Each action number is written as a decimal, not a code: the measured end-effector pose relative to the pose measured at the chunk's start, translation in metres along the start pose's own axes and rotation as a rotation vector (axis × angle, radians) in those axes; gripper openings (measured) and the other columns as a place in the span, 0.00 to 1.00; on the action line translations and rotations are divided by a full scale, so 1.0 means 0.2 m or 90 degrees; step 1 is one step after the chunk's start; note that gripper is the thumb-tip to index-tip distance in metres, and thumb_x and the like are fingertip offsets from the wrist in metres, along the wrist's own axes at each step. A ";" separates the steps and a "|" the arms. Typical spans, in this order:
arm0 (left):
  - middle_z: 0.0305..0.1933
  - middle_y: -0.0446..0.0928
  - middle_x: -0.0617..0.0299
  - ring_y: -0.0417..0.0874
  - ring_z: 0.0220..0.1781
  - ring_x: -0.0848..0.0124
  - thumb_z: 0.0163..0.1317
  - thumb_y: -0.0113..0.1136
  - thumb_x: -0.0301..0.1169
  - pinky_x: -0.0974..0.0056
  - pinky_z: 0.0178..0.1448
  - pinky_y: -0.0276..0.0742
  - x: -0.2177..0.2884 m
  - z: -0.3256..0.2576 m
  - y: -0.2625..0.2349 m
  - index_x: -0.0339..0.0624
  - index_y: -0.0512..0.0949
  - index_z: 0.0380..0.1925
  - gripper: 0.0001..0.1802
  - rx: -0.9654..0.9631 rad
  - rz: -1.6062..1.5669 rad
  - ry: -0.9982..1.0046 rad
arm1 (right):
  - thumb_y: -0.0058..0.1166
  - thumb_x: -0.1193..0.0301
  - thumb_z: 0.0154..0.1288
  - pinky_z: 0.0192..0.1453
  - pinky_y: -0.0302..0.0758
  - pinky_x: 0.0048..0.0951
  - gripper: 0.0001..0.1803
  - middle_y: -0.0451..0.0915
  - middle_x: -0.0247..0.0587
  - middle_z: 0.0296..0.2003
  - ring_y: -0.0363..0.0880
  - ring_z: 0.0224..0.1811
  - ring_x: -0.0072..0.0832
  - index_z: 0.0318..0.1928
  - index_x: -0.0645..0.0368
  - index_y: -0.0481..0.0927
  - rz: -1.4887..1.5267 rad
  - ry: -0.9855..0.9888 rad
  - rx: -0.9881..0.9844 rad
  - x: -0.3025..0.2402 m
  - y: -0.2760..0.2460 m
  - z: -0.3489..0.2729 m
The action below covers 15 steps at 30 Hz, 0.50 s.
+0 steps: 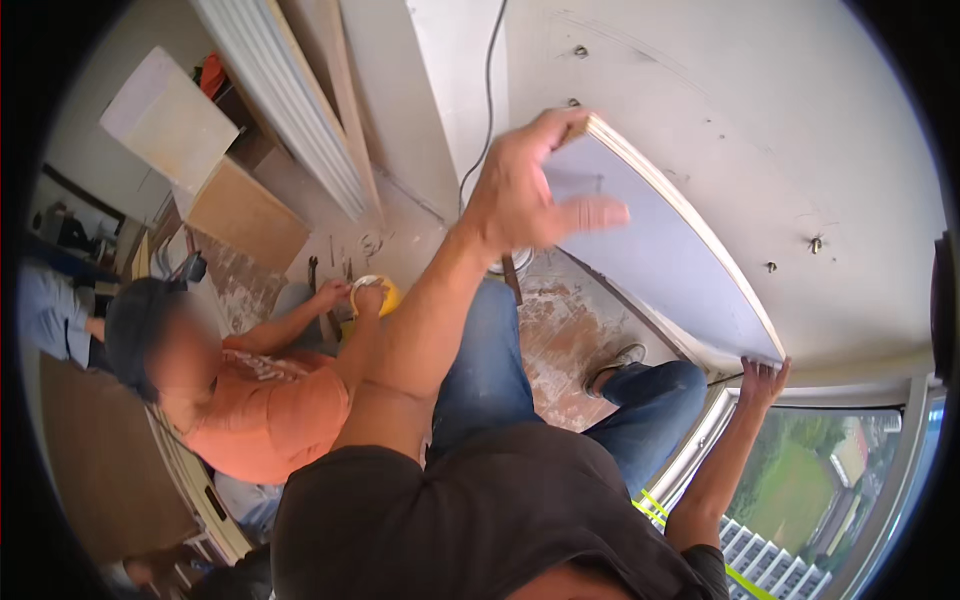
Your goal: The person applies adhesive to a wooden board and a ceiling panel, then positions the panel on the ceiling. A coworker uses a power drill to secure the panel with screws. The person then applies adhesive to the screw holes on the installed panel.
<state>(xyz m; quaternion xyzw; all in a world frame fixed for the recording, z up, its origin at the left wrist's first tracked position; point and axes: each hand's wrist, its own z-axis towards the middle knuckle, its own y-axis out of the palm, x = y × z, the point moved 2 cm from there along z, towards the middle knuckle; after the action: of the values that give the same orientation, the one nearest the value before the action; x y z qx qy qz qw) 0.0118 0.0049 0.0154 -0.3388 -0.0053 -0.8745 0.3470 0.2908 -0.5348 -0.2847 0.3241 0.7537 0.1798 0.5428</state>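
Panel (660, 240), long and flat, with a pale lilac-white face and a light wooden edge, is held up beside an off-white wall (850, 100); whether the two touch cannot be told. The left hand (515, 190) is at the panel's left end, thumb spread clear; blur hides whether that grip has closed. The right hand (765, 383) grasps the opposite end, fingers curled at the edge near a window (795, 470). Having a hand at each end probably keeps so long a piece steady. Short metal bolts (816, 244) stick out of the wall. Below, the floor (560, 350) is scuffed brown and white; toward its left edge, a co-worker in an orange shirt (280, 410) sits low, both hands at a round yellow container (392, 296).
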 end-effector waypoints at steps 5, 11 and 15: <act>0.43 0.87 0.55 0.89 0.43 0.66 0.44 0.85 0.41 0.62 0.49 0.85 -0.03 -0.09 0.06 0.35 0.83 0.49 0.33 0.014 0.082 -0.072 | 0.62 0.34 0.64 0.68 0.64 0.74 0.47 0.71 0.46 0.56 0.70 0.54 0.41 0.66 0.61 0.70 -0.390 0.143 -0.081 0.34 -0.01 0.24; 0.34 0.84 0.48 0.88 0.33 0.51 0.38 0.78 0.50 0.49 0.37 0.83 -0.10 -0.10 0.67 0.37 0.81 0.37 0.31 -0.224 0.264 0.106 | 0.52 0.27 0.65 0.81 0.27 0.74 0.69 0.29 0.53 0.86 0.17 0.87 0.56 0.85 0.59 0.32 -0.428 0.227 -0.140 0.73 0.38 0.13; 0.35 0.85 0.50 0.89 0.35 0.54 0.43 0.73 0.46 0.50 0.37 0.83 -0.27 -0.25 0.97 0.37 0.83 0.38 0.27 -0.463 0.357 0.108 | 0.44 0.34 0.76 0.82 0.44 0.67 0.51 0.54 0.52 0.80 0.46 0.84 0.51 0.80 0.65 0.54 -0.349 0.146 -0.310 0.73 0.65 -0.17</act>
<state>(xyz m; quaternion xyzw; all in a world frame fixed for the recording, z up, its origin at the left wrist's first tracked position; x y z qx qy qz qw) 0.1283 -0.1225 -0.0991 -0.3539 0.4216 -0.7169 0.4278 0.2673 -0.3382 -0.2936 -0.0503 0.8036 0.2367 0.5438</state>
